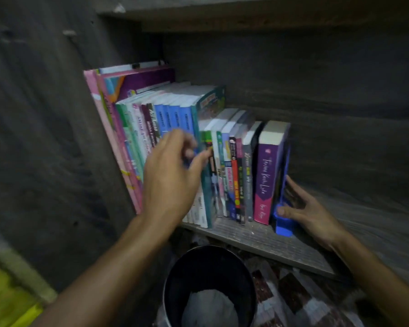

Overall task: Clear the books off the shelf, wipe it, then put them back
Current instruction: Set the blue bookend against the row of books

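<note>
Several books [236, 175] stand upright in a row on the grey wooden shelf [281, 244], tall pink ones at the left and a purple book [266, 175] at the right end. A blue bookend [283, 223] stands against the purple book. My right hand [307, 213] holds the bookend, thumb on its base and fingers behind its upright. My left hand [172, 175], blurred, is raised in front of the blue and teal spines in the middle of the row, fingers loosely curled, holding nothing that I can see.
The shelf's right half [364, 208] is bare wood. A dark round bin [210, 289] with a grey cloth or bag inside stands on the patterned floor below the shelf edge. A yellow-green object [7, 293] lies at the lower left. Another shelf board runs overhead.
</note>
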